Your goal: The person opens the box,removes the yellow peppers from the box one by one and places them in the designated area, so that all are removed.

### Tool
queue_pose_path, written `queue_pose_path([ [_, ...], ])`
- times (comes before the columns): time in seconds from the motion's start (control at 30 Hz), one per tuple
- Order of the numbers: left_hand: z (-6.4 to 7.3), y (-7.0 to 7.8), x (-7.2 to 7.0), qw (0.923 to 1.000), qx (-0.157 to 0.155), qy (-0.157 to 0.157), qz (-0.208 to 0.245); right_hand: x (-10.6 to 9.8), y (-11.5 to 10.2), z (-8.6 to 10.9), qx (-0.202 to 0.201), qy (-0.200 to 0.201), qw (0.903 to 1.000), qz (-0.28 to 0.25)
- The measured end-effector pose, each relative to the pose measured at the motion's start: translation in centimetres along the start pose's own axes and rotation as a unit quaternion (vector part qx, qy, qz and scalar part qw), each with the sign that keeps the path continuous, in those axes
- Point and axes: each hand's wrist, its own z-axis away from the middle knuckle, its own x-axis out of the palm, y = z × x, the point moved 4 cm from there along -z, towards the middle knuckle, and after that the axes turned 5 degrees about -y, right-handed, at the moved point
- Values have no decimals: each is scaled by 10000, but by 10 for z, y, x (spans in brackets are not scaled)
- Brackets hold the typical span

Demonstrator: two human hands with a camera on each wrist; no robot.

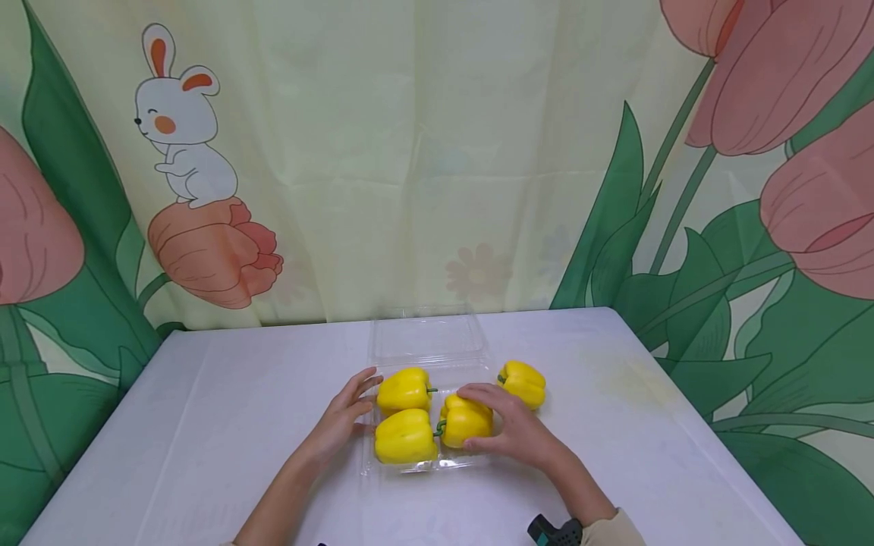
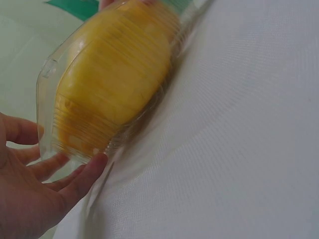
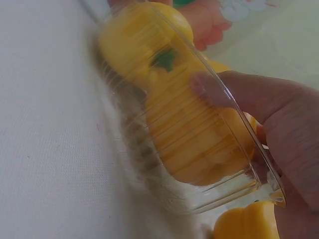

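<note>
Currently, one yellow bell pepper [image 1: 471, 419] lies on its side in the near right part of a clear plastic clamshell tray [image 1: 461, 375]. Its green stem points left, and its long axis runs roughly crosswise to the person. Left of it, the rear left pepper [image 1: 401, 391] and the front left pepper [image 1: 406, 437] also lie in the tray, stems pointing right. The fourth pepper [image 1: 525, 384] sits on the cloth just beside the tray, stem toward it.

Edges: the hinged lid [image 1: 425, 338] lies folded back toward the table's far edge. Tray floor shows behind the gripped pepper. White tablecloth [image 1: 232, 440] stretches wide to left and right.

Hands: right hand [image 1: 514, 426] grips the first pepper, thumb on the near side, fingers over the top. Left hand [image 1: 340, 422], fingers spread apart, touches the tray's left wall.
</note>
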Motion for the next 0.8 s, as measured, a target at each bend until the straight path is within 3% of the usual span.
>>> queue_pose_path([
  [0.8,1,-1,0,9999,102,-71,2,-4,1,0,-308,354,9988,146],
])
